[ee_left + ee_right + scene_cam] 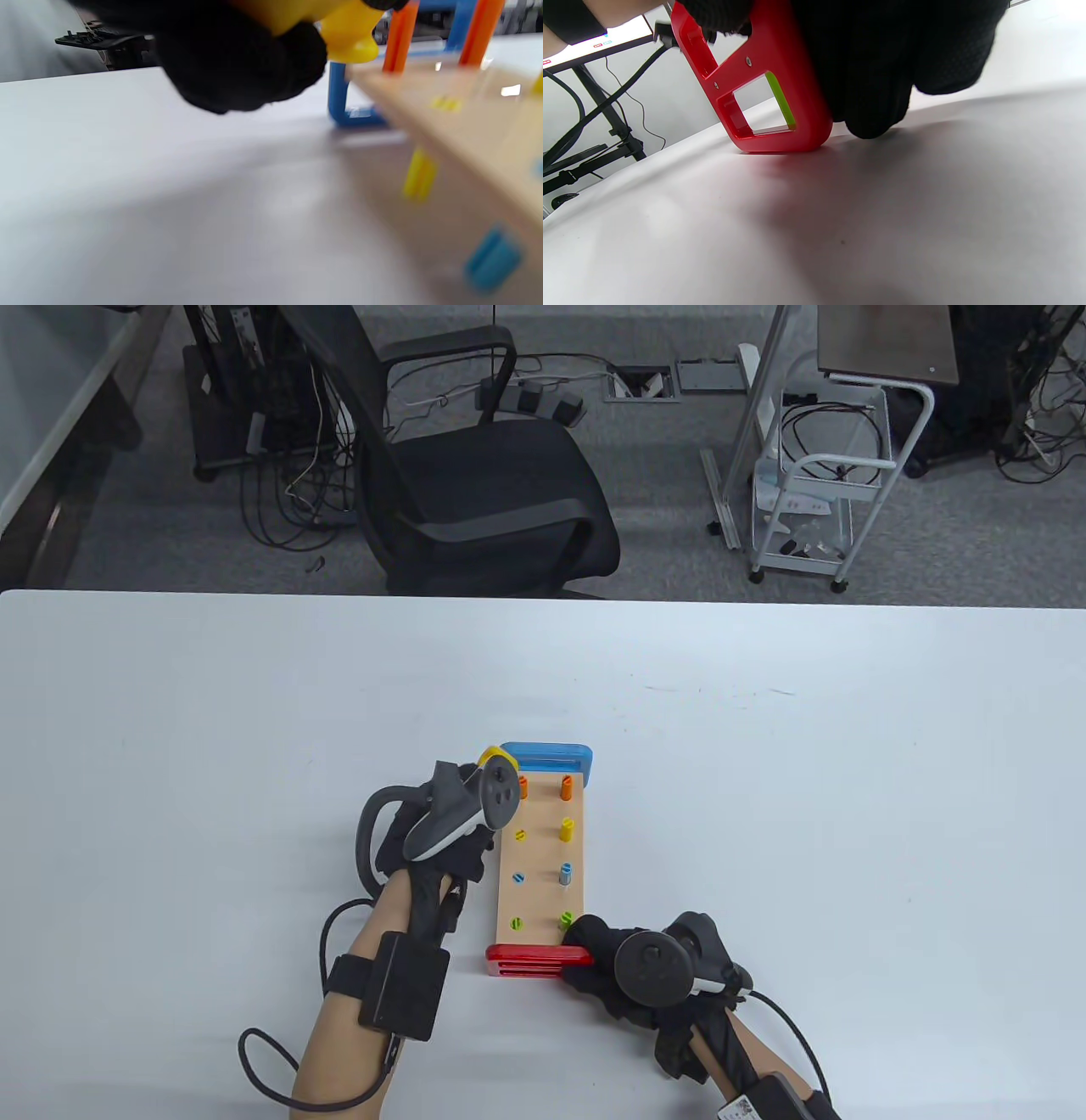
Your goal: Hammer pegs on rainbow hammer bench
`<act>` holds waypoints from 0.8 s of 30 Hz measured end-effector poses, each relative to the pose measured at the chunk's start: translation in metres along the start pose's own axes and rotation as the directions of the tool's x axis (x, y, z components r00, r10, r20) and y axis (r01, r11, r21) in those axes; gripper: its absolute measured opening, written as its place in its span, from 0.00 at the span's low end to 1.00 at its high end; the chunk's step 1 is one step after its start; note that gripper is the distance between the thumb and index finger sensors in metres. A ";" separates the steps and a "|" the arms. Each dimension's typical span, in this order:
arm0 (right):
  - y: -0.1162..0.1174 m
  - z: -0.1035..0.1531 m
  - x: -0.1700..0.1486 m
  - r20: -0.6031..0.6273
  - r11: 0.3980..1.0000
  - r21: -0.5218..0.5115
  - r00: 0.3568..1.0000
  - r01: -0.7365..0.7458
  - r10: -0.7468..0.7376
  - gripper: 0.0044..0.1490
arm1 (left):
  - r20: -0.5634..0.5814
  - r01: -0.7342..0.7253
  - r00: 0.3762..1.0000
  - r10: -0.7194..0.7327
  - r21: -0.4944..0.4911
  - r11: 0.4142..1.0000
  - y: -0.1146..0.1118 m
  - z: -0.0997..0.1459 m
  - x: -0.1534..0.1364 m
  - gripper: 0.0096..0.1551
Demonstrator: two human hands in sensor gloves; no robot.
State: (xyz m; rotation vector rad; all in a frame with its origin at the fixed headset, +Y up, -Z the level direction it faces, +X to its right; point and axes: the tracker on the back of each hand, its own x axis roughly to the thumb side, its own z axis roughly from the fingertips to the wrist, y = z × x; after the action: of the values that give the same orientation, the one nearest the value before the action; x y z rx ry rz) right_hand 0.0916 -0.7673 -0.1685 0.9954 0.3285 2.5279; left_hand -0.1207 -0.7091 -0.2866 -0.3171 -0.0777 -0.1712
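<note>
I see the hammer bench point(540, 872) lying low and centre in the table view on the white worktop point(764, 780), its long wooden top running up the frame, a blue end leg point(547, 755) at the far end and a red end leg point(536, 960) at the near end. Pegs stand in two columns: on the right an orange peg point(566, 787), a yellow peg point(566, 830), a blue peg point(565, 874) and a green peg point(566, 918) stick up, while those in the left column sit nearly flush, apart from the orange one at the top.

My left hand point(445, 836) lies just beside the bench's left edge, near its far end. Its grip is curled round a yellow hammer point(495, 756); in the left wrist view the yellow head point(348, 38) pokes out from the black glove at the top of the frame, close to the orange pegs. How much of the handle it has I cannot tell.

My right hand point(632, 963) is at the near right corner of the bench. In the right wrist view its gloved fingers point(874, 80) are wrapped over the red leg at the top of the frame, fingertips down on the worktop, so that grip is closed on the bench's red end.

An office chair point(475, 492) stands beyond the worktop's far edge.
</note>
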 end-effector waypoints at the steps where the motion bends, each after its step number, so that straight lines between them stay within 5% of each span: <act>1: 0.000 0.000 0.000 0.000 1.000 0.000 1.000 -0.002 0.002 0.33 | -0.026 0.054 0.998 -0.052 0.060 0.997 -0.004 0.001 -0.001 0.38; 5: 0.000 0.000 0.000 0.001 1.000 -0.001 1.000 0.002 -0.002 0.33 | -0.003 -0.178 0.983 0.183 0.212 0.961 0.014 0.010 -0.012 0.39; 8: 0.000 0.000 0.000 0.001 1.000 -0.001 1.000 0.001 -0.001 0.33 | 0.101 -0.354 0.935 0.341 0.333 0.874 0.031 0.021 -0.007 0.40; 9: 0.000 0.000 -0.001 0.003 1.000 0.001 1.000 0.004 -0.004 0.33 | 0.140 -0.369 0.929 0.342 0.344 0.863 0.031 0.022 -0.001 0.39; 10: 0.000 0.000 -0.001 0.003 1.000 0.001 1.000 0.006 -0.006 0.33 | 0.129 -0.296 0.954 0.270 0.284 0.912 0.025 0.015 0.008 0.39; 12: 0.000 0.000 0.000 0.002 1.000 0.001 1.000 0.003 -0.003 0.33 | 0.049 0.003 0.999 -0.007 0.074 0.997 0.017 0.009 0.017 0.37; 14: 0.000 0.000 0.000 0.001 1.000 0.000 1.000 -0.001 0.001 0.33 | 0.076 -0.155 0.987 0.142 0.211 0.965 0.021 0.006 0.019 0.38; 15: 0.000 0.000 0.000 0.001 1.000 -0.001 1.000 -0.001 0.001 0.33 | 0.068 -0.118 0.991 0.111 0.096 0.988 0.022 0.005 0.019 0.38; 19: 0.000 0.000 0.000 0.001 1.000 0.000 1.000 -0.001 0.001 0.33 | 0.055 -0.093 0.995 0.085 0.162 0.982 0.026 0.011 0.015 0.38; 24: 0.000 -0.001 0.000 0.002 1.000 0.000 1.000 0.000 0.000 0.33 | 0.145 -0.377 0.926 0.348 0.358 0.854 0.032 0.024 0.004 0.39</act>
State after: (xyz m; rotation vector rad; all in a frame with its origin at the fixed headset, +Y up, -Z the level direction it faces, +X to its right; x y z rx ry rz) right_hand 0.0912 -0.7677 -0.1690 0.9970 0.3278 2.5267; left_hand -0.1124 -0.6724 -0.2734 0.0560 -0.1221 0.2344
